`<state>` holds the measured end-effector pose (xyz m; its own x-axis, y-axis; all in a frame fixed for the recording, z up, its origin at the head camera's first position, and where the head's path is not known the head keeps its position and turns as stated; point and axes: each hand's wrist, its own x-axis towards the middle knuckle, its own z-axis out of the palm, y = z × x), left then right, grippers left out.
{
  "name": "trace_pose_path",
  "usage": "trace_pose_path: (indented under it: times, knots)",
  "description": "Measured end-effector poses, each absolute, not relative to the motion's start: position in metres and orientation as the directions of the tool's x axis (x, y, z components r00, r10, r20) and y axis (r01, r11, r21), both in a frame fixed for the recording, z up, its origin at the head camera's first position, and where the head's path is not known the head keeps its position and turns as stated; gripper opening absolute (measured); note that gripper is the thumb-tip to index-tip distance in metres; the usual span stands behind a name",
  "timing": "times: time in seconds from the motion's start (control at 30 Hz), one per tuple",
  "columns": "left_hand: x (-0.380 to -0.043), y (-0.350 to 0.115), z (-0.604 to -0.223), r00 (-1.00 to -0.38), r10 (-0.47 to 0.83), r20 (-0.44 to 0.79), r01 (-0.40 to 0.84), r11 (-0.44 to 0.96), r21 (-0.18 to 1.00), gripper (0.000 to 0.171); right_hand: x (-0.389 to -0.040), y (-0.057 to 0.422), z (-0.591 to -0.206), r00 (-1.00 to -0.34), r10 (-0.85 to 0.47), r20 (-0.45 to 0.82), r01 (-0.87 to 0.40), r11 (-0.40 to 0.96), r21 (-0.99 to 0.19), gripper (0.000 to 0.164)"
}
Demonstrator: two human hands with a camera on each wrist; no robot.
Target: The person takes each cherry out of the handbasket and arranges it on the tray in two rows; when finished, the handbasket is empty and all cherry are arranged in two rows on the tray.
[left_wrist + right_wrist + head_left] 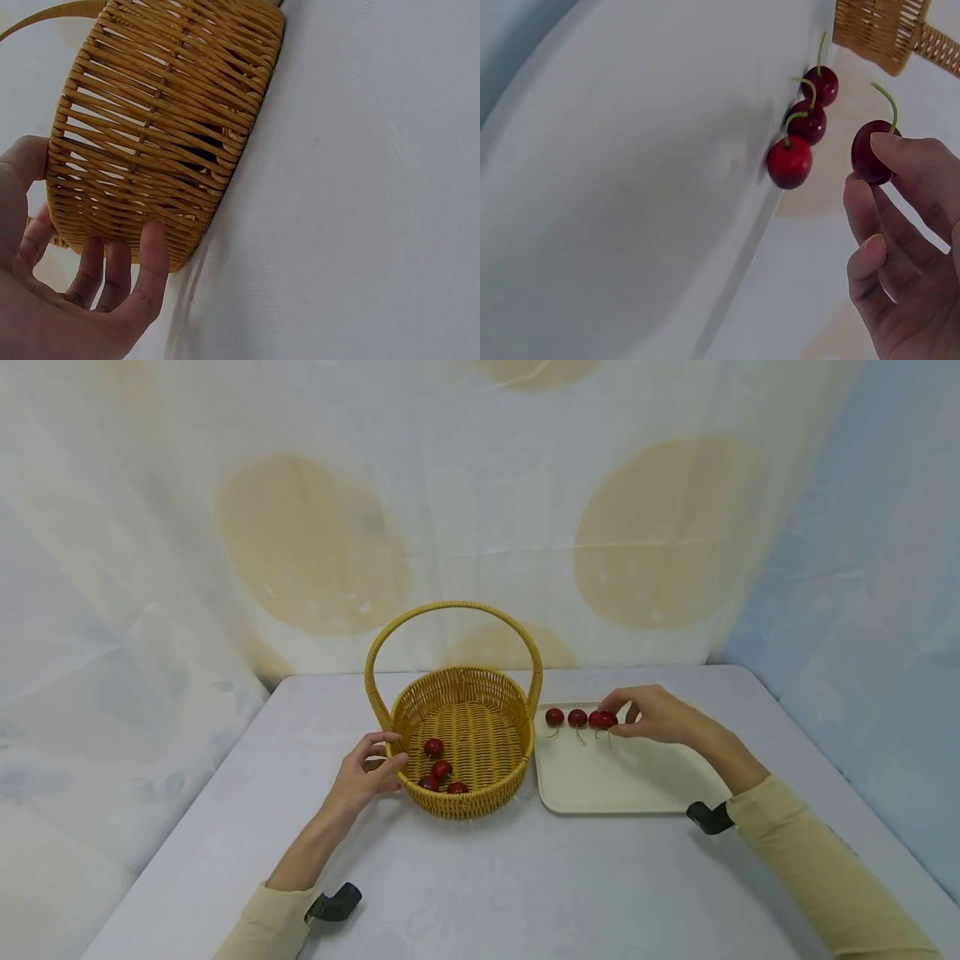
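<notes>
My right hand [651,714] pinches a dark red cherry [871,153] by its sides between thumb and fingers, its green stem pointing up in the right wrist view. Beside it, three cherries with stems [790,163] lie in a row along the far side of the cream tray [615,785]. My left hand [366,772] holds the yellow wicker basket [157,127] at its left side, thumb and fingers curved against rim and wall. Several cherries [441,769] lie inside the basket, near its front left.
The basket's tall arched handle [453,605] rises above it, just left of the tray. Both stand on a white-covered table [465,885]. Patterned curtains [480,510] hang behind the table and along its sides.
</notes>
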<state>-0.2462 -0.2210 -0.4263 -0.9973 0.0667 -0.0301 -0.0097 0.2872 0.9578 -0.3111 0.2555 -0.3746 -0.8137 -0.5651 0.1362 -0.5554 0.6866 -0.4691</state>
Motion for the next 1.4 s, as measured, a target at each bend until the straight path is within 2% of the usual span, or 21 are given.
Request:
trace_pose_path:
  times: [0.3,0.57,0.97,1.4]
  knots:
    - [-0.247,-0.22,-0.426,-0.997,0.067,-0.026,-0.005,0.289,0.957,0.049,-0.321,0.273,-0.386,-0.85,-0.505,0.148,-0.512,0.728,-0.456,0.033]
    - [-0.247,-0.221,-0.427,-0.998,0.06,-0.032,-0.013,0.295,0.955,0.05,-0.329,0.281,-0.398,-0.865,-0.474,0.163,-0.487,0.716,-0.5,0.035]
    - [-0.247,-0.221,-0.427,-0.997,0.067,-0.025,-0.005,0.274,0.962,0.049,-0.337,0.284,-0.412,-0.9,-0.432,0.055,-0.397,0.76,-0.515,0.035]
    - [-0.249,-0.221,-0.428,-0.998,0.058,-0.024,-0.006,0.291,0.957,0.047,-0.342,0.274,-0.404,-0.881,-0.473,-0.021,-0.401,0.769,-0.497,0.036]
